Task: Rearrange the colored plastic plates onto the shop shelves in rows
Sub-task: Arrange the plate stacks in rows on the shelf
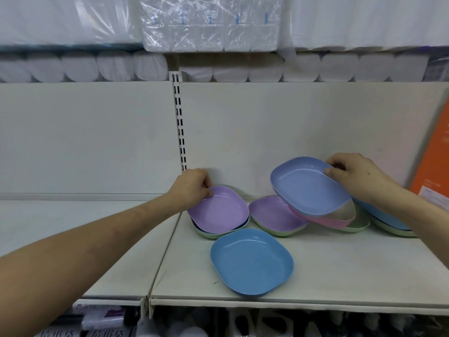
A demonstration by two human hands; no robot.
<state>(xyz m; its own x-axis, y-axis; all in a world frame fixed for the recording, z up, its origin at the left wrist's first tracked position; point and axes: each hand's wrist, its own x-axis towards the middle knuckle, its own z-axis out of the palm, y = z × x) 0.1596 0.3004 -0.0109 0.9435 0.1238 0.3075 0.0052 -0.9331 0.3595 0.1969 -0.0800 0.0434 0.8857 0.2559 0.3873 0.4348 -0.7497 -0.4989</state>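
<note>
The plates are smooth, matte plastic: shallow rounded rectangles with soft corners and low raised rims. All sit on a pale, flat metal shelf (pixel 340 268), most near its back panel.

The left hand (pixel 192 186) grips the far corner of a purple plate (pixel 218 210), thumb inside the rim and fingers curled over the edge. That plate tops a stack of three, with a dark blue rim and a green one showing beneath it. The right hand (pixel 357 176) pinches the rim of a violet-blue plate (pixel 308 186), thumb on the inner face and fingers curled behind. It is tilted, its low side lying over a cream plate (pixel 345 212) and a pink plate (pixel 323 221).

Just beside the stack, a second purple plate (pixel 274 215) rests in a green one. One sky-blue plate (pixel 251 261) lies alone toward the front edge. At the far right, another blue plate (pixel 388 220) sits on green.

A slotted steel post (pixel 178 122) divides the back panels. Crinkly plastic-wrapped packs (pixel 211 23) sit above.
</note>
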